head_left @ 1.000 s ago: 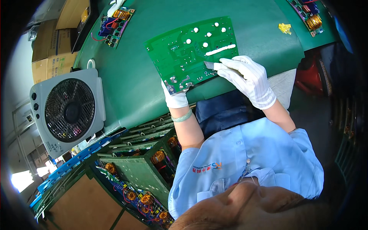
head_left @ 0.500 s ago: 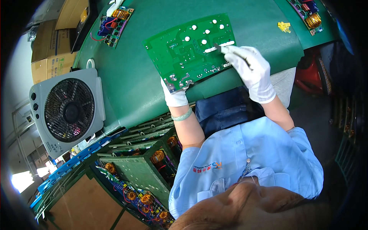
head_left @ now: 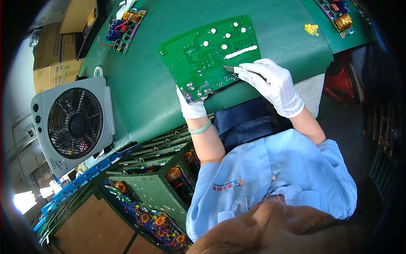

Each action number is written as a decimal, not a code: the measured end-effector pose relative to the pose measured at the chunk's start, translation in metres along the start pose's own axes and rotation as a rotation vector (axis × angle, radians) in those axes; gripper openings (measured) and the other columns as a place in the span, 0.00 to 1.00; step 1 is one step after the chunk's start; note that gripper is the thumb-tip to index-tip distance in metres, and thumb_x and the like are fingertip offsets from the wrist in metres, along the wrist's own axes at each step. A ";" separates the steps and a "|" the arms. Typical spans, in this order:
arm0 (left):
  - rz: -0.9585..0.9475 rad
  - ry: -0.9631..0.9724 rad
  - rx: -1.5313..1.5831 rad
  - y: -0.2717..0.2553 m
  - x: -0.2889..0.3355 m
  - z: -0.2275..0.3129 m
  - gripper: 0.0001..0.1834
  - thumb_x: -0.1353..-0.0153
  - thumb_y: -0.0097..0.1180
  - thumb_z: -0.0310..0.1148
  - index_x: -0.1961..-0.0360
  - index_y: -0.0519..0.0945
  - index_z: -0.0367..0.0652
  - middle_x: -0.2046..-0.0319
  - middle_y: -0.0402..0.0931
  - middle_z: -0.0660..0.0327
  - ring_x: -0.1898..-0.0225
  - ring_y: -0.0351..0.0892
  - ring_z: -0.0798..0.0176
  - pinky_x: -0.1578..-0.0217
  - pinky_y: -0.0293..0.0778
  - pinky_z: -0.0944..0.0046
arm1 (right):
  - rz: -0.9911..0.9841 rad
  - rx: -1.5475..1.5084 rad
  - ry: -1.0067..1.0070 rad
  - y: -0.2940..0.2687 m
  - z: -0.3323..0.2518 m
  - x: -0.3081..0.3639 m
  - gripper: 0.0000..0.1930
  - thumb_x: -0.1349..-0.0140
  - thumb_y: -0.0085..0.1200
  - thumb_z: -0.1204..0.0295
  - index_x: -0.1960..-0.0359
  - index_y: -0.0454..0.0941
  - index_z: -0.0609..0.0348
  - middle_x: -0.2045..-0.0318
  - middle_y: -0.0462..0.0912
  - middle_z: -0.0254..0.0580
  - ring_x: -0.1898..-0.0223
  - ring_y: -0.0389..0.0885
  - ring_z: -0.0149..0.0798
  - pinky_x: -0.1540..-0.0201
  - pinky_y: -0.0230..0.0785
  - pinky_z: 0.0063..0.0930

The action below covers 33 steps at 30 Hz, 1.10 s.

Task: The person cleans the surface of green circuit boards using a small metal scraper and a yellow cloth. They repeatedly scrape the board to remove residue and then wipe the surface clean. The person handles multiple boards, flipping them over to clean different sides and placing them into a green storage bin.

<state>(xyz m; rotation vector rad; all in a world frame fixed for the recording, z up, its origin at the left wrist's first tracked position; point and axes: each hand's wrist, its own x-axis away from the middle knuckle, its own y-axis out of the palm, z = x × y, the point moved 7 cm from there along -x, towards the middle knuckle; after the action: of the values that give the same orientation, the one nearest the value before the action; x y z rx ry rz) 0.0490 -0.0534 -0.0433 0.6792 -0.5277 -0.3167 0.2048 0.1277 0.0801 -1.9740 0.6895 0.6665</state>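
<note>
The white-gloved left hand (head_left: pixel 193 106) grips the flat green circuit board (head_left: pixel 186 59) at seven o'clock, fingers mostly hidden; the white-gloved right hand (head_left: pixel 270 84) tightly pinches a thin grey blade (head_left: pixel 229 68).

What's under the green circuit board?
The left hand is partly under the board, with the green tabletop behind. Most of the hand's fingers and the board's underside are covered.

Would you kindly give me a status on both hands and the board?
Left hand holds green circuit board at its near-left corner. Right hand pinches flat grey-tipped tool over it. Yellow scrap lies apart, off right.
</note>
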 end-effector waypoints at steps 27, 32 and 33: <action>-0.004 0.012 -0.007 0.002 0.000 0.002 0.18 0.27 0.41 0.44 0.52 0.77 0.44 0.62 0.81 0.56 0.69 0.82 0.57 0.78 0.78 0.56 | -0.016 -0.071 0.040 0.000 0.004 0.001 0.09 0.46 0.68 0.71 0.63 0.85 0.52 0.63 0.84 0.32 0.66 0.83 0.36 0.69 0.79 0.27; -0.010 0.012 -0.009 0.003 -0.001 0.003 0.18 0.27 0.41 0.44 0.52 0.77 0.44 0.62 0.81 0.56 0.69 0.82 0.57 0.77 0.79 0.56 | -0.015 -0.086 0.060 0.001 0.005 0.000 0.09 0.46 0.68 0.71 0.62 0.84 0.53 0.64 0.84 0.31 0.66 0.83 0.36 0.69 0.78 0.27; -0.009 0.013 -0.009 0.003 -0.001 0.003 0.18 0.27 0.41 0.44 0.52 0.77 0.44 0.62 0.81 0.56 0.69 0.82 0.57 0.77 0.79 0.56 | -0.021 -0.085 0.062 0.001 0.005 0.000 0.10 0.46 0.68 0.71 0.62 0.84 0.53 0.64 0.84 0.31 0.66 0.83 0.36 0.68 0.79 0.27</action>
<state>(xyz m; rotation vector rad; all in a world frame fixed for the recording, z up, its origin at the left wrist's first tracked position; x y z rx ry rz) 0.0471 -0.0521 -0.0399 0.6745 -0.5105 -0.3230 0.2027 0.1316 0.0772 -2.0842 0.6872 0.6337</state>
